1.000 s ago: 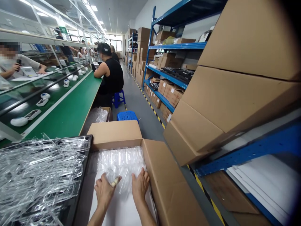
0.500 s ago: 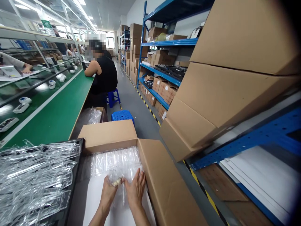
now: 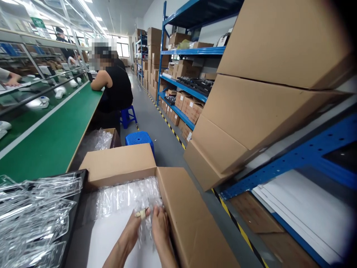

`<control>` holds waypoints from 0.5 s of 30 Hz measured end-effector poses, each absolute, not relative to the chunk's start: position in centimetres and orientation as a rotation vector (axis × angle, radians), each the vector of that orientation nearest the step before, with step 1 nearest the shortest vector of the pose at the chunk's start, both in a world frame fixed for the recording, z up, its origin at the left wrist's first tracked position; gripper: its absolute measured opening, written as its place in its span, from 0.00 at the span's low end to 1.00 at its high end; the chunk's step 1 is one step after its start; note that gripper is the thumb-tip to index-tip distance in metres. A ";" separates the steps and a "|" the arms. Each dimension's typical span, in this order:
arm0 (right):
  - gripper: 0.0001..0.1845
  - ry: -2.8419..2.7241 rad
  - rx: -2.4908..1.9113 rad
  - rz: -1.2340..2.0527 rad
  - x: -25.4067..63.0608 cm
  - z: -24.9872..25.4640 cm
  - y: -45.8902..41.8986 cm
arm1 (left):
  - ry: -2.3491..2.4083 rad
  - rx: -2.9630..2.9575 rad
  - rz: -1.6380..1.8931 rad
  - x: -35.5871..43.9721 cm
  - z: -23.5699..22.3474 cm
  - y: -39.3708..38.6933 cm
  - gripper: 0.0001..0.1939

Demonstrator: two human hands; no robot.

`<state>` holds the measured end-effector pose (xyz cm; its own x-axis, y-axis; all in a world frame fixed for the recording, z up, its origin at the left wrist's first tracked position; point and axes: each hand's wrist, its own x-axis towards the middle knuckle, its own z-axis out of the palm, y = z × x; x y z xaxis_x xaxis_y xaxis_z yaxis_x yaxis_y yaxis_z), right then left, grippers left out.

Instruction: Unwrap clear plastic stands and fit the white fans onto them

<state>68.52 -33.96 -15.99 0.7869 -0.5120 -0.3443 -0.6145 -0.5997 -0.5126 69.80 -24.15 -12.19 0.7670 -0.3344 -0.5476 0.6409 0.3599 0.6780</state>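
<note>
Closing in toward each other since the earlier view, and now almost touching: a bare left hand (image 3: 131, 232) and a bare right hand (image 3: 161, 227), reaching forward from the bottom edge. Drifting leftward across the view: the whole room, with the head turning.

Between the two hands, a gathered fold of clear bubbled plastic wrap (image 3: 128, 199), bunching upward into a narrow, crumpled column. Both hands curling partly closed and pinching that fold from either side, the left hand from the left and the right hand from the right, neither clearly nearer. Around one left finger, a strip of beige tape (image 3: 142, 213) showing just above the fold. Beyond the hands, the rest of the wrap stretching crosswise, its long axis running left to right across the far end of an open brown cardboard box (image 3: 189, 212). Under the wrists, a smooth white sheet (image 3: 117, 234) lining the box.

To the left, a low black tray (image 3: 75, 197) heaped with transparent moulded plastic pieces (image 3: 36, 212), beside a long green-topped bench (image 3: 47, 137). Farther ahead, a co-worker in a black sleeveless top (image 3: 115, 87), seated at the bench on a blue plastic stool (image 3: 126, 115). To the right, blue metal shelving (image 3: 181, 78) stacked with brown cartons (image 3: 189, 109).
</note>
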 end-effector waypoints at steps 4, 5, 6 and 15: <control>0.23 0.800 -2.425 0.176 68.0 -14.8 -32.5 | 0.476 0.785 -0.762 69.0 -14.0 -23.0 0.30; 0.23 0.790 -2.428 0.166 67.9 -14.7 -32.3 | 0.494 0.738 -0.771 68.7 -14.4 -22.9 0.30; 0.23 0.783 -2.417 0.155 67.9 -14.6 -32.3 | 0.499 0.711 -0.766 68.4 -14.8 -22.9 0.30; 0.33 0.828 -2.137 0.023 67.4 -15.8 -34.7 | 0.424 0.723 -0.759 66.3 -13.8 -25.8 0.35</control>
<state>67.39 -34.68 -15.84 0.7830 -0.5517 -0.2871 -0.5670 -0.4433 -0.6943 66.28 -25.79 -13.84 0.6605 -0.4694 -0.5860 0.7450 0.5064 0.4341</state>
